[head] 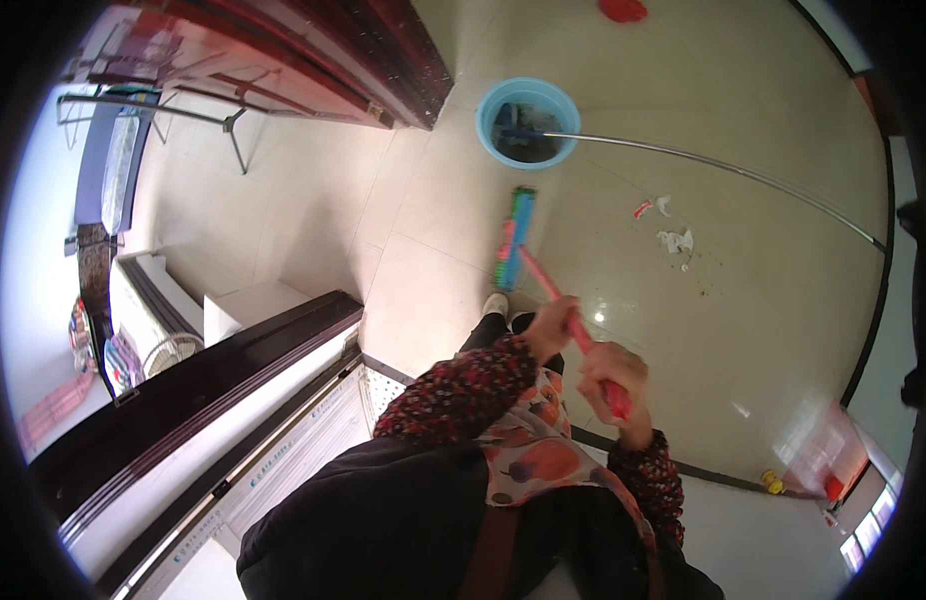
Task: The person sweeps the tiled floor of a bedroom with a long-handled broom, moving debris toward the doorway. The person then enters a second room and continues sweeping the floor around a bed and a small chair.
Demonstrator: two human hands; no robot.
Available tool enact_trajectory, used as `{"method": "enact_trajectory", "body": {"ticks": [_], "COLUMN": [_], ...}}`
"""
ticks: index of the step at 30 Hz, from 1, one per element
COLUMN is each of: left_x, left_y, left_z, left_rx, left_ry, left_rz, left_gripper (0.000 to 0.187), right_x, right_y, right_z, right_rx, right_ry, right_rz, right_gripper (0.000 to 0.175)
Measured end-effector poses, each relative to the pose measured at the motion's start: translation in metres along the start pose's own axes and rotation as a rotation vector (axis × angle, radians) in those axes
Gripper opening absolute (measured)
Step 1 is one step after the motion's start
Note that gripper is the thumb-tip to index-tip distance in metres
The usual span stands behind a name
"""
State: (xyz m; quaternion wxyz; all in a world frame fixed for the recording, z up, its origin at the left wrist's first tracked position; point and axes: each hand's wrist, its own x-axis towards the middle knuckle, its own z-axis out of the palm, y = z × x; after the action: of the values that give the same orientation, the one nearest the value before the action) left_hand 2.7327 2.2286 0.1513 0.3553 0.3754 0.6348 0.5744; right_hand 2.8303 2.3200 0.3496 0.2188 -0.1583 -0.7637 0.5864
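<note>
A broom with a red handle [542,276] and a blue-and-green head [517,238] is in both my hands. My left hand [551,328] wraps the handle lower down, while my right hand [611,375] grips it close to its top end. The broom head rests on or just over the tiled floor, ahead of my shoes [496,304], and looks slightly blurred. To its right on the floor lie crumpled white tissue [676,241], a small red-and-white wrapper [643,209] and dark crumbs.
Beyond the broom, a light blue bucket [490,146] holds dark water and a mop head; its metal mop pole [703,159] slants across to the right wall. A dark red wooden door [403,67] is at upper left. A doorway with a dark frame [283,330] stands left.
</note>
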Motion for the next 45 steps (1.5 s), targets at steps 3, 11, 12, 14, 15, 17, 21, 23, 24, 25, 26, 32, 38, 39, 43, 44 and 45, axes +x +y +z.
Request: {"method": "enact_trajectory", "body": {"ticks": [3,11,12,14,15,17,21,23,24,25,26,32,38,39,43,44,45], "left_x": [-0.026,0.003,0.011,0.023,0.024,0.027,0.024,0.020,0.021,0.020,0.015,-0.014,-0.017,-0.019,-0.023,-0.021,-0.018], "left_y": [-0.041,-0.174,-0.182,-0.183,-0.172,-0.144,-0.070,-0.038,-0.027,-0.018,-0.010,-0.030,-0.104,-0.121,-0.175,-0.180,-0.181], "left_z": [-0.092,-0.244,-0.229,-0.156,-0.109,-0.042,0.033,0.038,0.034,0.026,0.015,-0.122,-0.290,-0.317,-0.311,-0.285,-0.260], "left_rx": [0.190,0.423,0.519,0.404,0.221,0.199,-0.200,-0.311,-0.344,-0.350,-0.337,-0.055,-0.992,-1.010,-0.562,0.109,0.507], "left_ry": [-0.016,-0.057,-0.106,-0.004,0.066,-0.110,-0.151,-0.101,-0.079,-0.014,0.045,0.064,0.876,0.844,0.596,0.399,0.427], "left_rz": [-0.099,-0.336,-0.172,0.221,0.253,0.265,0.081,0.083,0.084,0.099,0.110,-0.259,-0.925,-0.981,-0.641,-0.249,0.192], "left_gripper": [0.028,0.023,0.013,0.010,0.014,0.016,0.017,0.019,0.020,0.020,0.020,0.021,0.023,0.024,0.015,0.014,0.018], "right_x": [0.018,0.071,0.065,0.042,0.027,0.004,0.007,0.018,0.024,0.029,0.034,0.079,0.140,0.147,0.138,0.127,0.113], "right_y": [0.030,0.131,0.131,0.117,0.100,0.061,0.009,-0.008,-0.014,-0.019,-0.022,0.001,0.074,0.090,0.128,0.127,0.121], "right_z": [0.062,0.179,0.172,0.138,0.111,0.073,0.045,0.052,0.058,0.064,0.069,0.124,0.258,0.276,0.285,0.265,0.237], "right_rx": [0.191,0.224,0.195,0.129,0.097,-0.038,-0.344,-0.392,-0.372,-0.346,-0.321,-0.002,0.189,0.251,0.211,0.140,0.120], "right_ry": [-0.073,-0.129,-0.044,0.091,0.145,0.209,0.052,0.035,0.023,0.012,0.003,-0.088,-0.204,-0.218,-0.183,-0.107,-0.113], "right_rz": [-0.026,0.033,0.052,0.113,0.151,0.199,0.108,0.091,0.066,0.033,-0.002,-0.079,-0.145,-0.168,-0.115,-0.133,-0.023], "right_gripper": [0.012,0.013,0.012,0.010,0.009,0.008,0.015,0.019,0.018,0.018,0.017,0.012,0.006,0.006,0.007,0.007,0.006]}}
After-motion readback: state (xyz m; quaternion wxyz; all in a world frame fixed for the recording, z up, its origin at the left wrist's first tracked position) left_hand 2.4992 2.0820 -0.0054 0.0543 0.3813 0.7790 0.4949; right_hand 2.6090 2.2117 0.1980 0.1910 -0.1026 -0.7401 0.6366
